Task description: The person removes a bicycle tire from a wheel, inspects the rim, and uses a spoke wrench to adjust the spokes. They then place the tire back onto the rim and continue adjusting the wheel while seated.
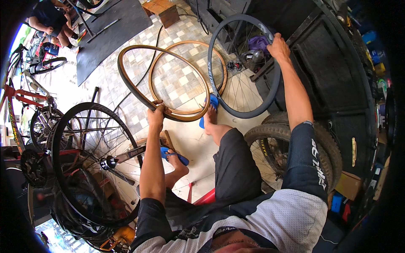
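Note:
My left hand (156,112) is closed around the lower left edge of a bicycle tire (131,87) with tan sidewalls and dark tread, held tilted above the floor. A second tan-walled tire (185,42) lies behind it, partly seen through its loop. My right hand (279,47), arm stretched out, grips the upper right rim of a dark spoked bicycle wheel (209,63). The wheel stands upright, its lower left edge near my foot in a blue slipper (213,101). The right hand's fingertips are partly hidden behind the rim.
Another spoked wheel (56,147) is mounted at my left, by a metal arm (130,153). Knobby tires (325,141) stand beside my right leg, near a black cabinet (325,80). Bicycles line the far left. A person (48,19) sits beyond a dark mat (114,36); a wooden stool (166,16) stands ahead.

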Tool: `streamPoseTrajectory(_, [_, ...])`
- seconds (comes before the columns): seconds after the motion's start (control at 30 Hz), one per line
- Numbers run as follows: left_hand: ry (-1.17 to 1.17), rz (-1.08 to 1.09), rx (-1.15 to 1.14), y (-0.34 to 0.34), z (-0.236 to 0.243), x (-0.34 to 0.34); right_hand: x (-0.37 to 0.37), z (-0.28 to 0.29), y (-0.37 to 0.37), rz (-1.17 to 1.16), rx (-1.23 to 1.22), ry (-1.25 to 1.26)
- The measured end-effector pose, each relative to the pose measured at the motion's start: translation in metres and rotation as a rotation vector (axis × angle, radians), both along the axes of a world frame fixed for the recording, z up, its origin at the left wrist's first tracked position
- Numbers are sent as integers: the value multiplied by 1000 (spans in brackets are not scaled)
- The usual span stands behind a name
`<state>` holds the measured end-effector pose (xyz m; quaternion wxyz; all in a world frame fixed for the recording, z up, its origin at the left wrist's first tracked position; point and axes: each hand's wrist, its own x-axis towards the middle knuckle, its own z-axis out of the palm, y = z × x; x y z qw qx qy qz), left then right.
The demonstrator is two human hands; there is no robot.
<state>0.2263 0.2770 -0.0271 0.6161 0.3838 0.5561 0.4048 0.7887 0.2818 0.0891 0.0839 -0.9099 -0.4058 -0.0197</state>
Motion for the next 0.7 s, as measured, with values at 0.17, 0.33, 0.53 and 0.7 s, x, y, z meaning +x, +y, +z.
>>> streamPoseTrajectory(0.17, [17,-9,54,-9,24,11,-35,13,-29,85,246,129])
streamPoseTrajectory(0.33, [37,8,83,-11,35,5,-36,37,-61,53,303,141])
streamPoseTrajectory(0.53, [-40,43,77,-16,45,1,-43,58,-72,107,304,68])
streamPoseTrajectory(0.7, [-72,-15,128,-16,81,15,-53,53,-82,114,322,66])
